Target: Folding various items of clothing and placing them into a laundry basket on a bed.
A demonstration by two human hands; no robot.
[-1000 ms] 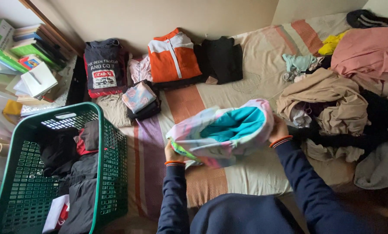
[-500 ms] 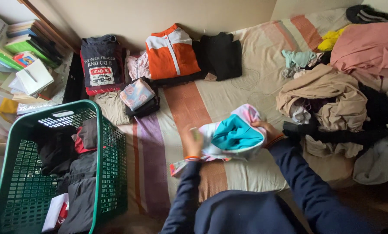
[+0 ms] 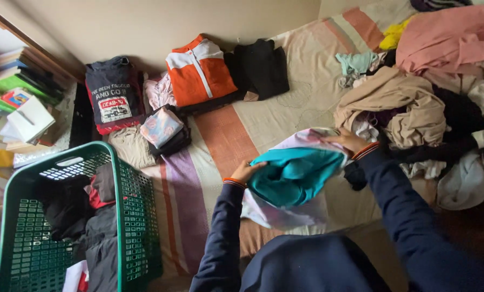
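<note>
Striped bed | left hand and right hand each pinch the teal-lined pastel garment | green basket left of garment | navy tee's red-white rectangular print beyond basket

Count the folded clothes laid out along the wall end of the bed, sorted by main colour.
Orange and white: 1, the orange jacket
Black: 1, the black garment
Dark grey: 1, the printed shirt
Pale floral: 1, the floral bundle
Total: 4
</note>
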